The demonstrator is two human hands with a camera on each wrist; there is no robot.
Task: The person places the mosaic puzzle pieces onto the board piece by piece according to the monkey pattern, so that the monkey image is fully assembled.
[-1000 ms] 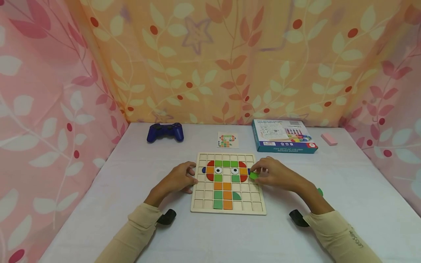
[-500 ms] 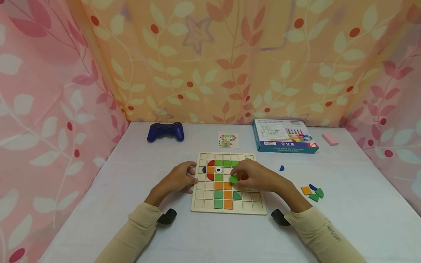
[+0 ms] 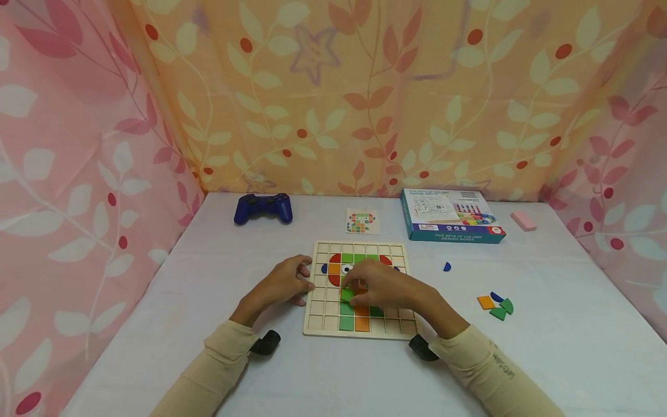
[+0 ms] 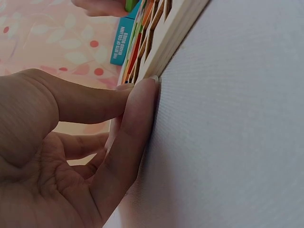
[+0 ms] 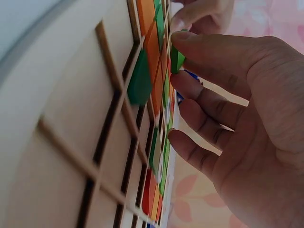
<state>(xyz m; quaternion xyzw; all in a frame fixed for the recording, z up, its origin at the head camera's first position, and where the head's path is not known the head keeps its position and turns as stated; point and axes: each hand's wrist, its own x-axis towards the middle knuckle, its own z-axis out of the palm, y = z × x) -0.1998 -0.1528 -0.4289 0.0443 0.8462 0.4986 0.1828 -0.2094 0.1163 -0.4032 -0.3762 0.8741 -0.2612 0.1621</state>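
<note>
A wooden grid board [image 3: 316,308] lies on the white cloth, its squares partly filled with coloured tiles forming a figure. Along its left edge my left hand [image 3: 283,282] grips the board, with fingertips against the rim in the left wrist view [image 4: 102,128]. Between thumb and index finger, my right hand [image 3: 385,284] pinches a light green tile [image 5: 177,58] just over the board's left-centre squares. That hand covers much of the figure's right side in the head view. A dark green quarter-round tile [image 5: 140,80] sits on the board in the right wrist view.
Right of the board lie loose tiles: an orange square [image 3: 486,302], green quarter-rounds [image 3: 498,313] and blue half-rounds [image 3: 447,267]. Behind it are a small pattern card [image 3: 363,222], a teal box [image 3: 453,216], a blue game controller [image 3: 263,208] and a pink block [image 3: 523,220].
My right hand has carried the green tile leftward from the board's right edge to its left-centre squares, uncovering the loose tiles on the right. My left hand has stayed at the left edge.
</note>
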